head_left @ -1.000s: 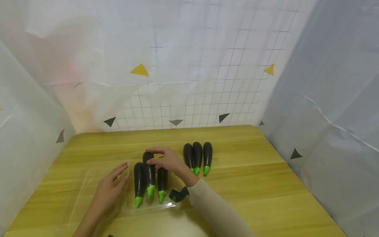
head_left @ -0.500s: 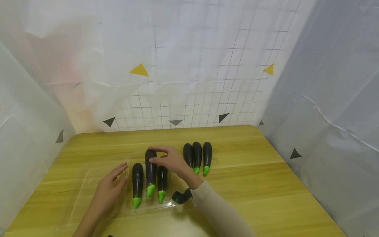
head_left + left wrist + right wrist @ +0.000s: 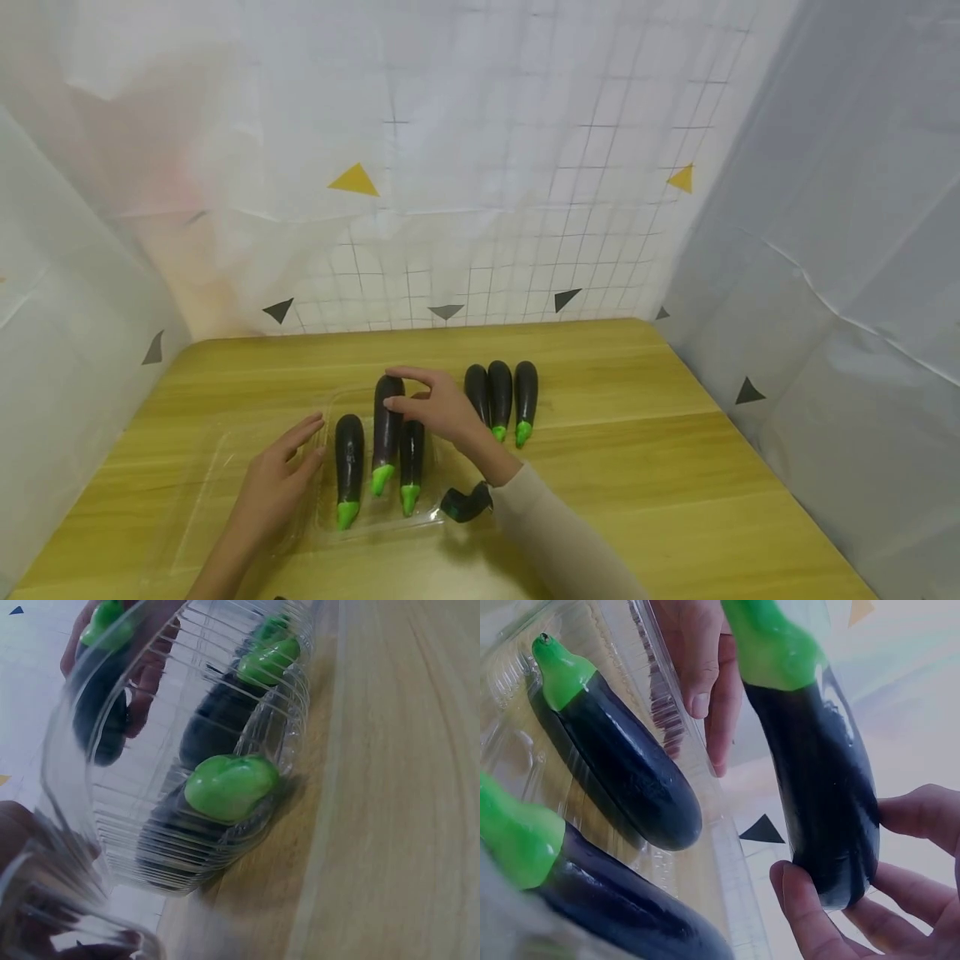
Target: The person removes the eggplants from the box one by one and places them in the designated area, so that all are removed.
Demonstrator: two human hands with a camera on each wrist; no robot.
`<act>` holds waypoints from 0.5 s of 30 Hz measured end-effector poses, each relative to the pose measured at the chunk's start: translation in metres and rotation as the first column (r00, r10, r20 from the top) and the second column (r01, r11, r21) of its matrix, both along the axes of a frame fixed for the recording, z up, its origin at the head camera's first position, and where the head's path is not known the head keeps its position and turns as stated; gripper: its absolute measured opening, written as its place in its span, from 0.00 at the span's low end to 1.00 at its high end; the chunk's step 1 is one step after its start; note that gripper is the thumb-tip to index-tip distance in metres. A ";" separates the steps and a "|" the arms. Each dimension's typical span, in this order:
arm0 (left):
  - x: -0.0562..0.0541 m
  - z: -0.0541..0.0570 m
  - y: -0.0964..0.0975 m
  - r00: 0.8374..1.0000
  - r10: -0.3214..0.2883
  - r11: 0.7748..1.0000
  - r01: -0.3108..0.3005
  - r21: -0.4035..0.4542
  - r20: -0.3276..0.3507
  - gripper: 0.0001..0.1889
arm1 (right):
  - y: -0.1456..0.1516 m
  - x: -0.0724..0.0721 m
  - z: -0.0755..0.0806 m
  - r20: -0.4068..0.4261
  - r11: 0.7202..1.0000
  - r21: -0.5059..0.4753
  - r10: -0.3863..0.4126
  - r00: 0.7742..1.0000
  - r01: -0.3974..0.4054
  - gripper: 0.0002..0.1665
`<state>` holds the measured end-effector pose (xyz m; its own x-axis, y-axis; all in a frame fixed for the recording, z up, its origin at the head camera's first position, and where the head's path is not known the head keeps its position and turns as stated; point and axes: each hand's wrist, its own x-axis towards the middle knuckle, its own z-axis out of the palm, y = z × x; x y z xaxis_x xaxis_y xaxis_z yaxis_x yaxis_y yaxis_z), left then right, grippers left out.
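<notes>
My right hand holds an eggplant by its rounded end, thumb and fingers round it. In the right wrist view this eggplant is raised above the clear plastic container, its green stem end upward. Two more eggplants lie inside the container: a left one and a right one, the latter partly behind my right hand. My left hand rests at the container's left side with fingers loosely extended. The left wrist view shows the container's ribbed wall in front of the eggplants.
Right of the container, three eggplants lie side by side on the wooden table. The clear lid lies spread to the left, under my left forearm. White sheets enclose the back and sides.
My right hand has lifted the middle eggplant and carried it slightly right and away. The left eggplant has shifted a little and lies apart from it. My left hand stays put.
</notes>
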<state>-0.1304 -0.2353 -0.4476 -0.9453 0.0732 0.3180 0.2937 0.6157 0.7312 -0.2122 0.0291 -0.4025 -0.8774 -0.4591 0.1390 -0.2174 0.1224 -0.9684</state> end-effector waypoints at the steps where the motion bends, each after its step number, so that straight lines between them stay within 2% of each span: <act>1: 0.000 0.000 0.000 1.000 0.002 1.000 -0.002 0.000 0.003 0.24 | 0.001 0.001 0.001 -0.004 1.000 0.002 0.002 1.000 -0.002 0.29; 15: 0.001 0.003 -0.001 1.000 0.001 1.000 -0.001 0.003 0.020 0.24 | 0.012 0.004 0.007 -0.061 1.000 -0.010 -0.009 0.998 0.008 0.28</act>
